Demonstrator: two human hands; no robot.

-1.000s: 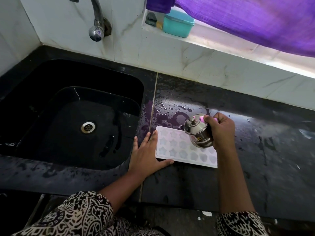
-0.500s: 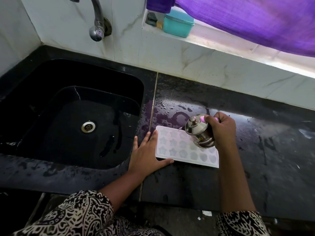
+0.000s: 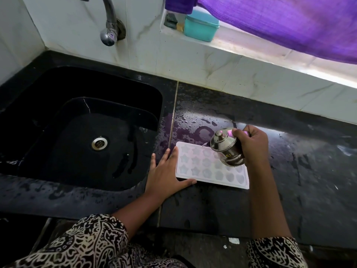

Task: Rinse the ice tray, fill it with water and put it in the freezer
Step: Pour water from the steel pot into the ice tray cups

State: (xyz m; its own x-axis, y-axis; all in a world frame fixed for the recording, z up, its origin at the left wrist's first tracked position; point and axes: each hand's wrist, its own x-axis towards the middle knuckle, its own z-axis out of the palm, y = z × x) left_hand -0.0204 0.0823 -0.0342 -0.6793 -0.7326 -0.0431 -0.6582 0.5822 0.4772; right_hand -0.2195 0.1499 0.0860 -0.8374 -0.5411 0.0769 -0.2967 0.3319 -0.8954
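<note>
From the head view, centre of frame: pouring into the white plastic star-and-heart ice tray [image 3: 204, 167], flat on the wet black stone counter [image 3: 289, 180]. Bracing its left edge with a flat, spread left hand [image 3: 166, 175]; gripping a small lidded steel pot [image 3: 226, 149] in the right hand [image 3: 253, 146], tipped over the middle cells. Hard to tell which cells hold water. Freezer step yet to do.

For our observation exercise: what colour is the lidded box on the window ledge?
The box is teal, seen best in the head view.

Surface [image 3: 313, 180] right of tray [image 3: 202, 168] is open; sink [image 3: 67, 144] open at left. Left grip [image 3: 166, 176] blocks tray's left edge. Pot [image 3: 226, 149] in right grip [image 3: 253, 146] hangs over back cells, gap probably small.
</note>
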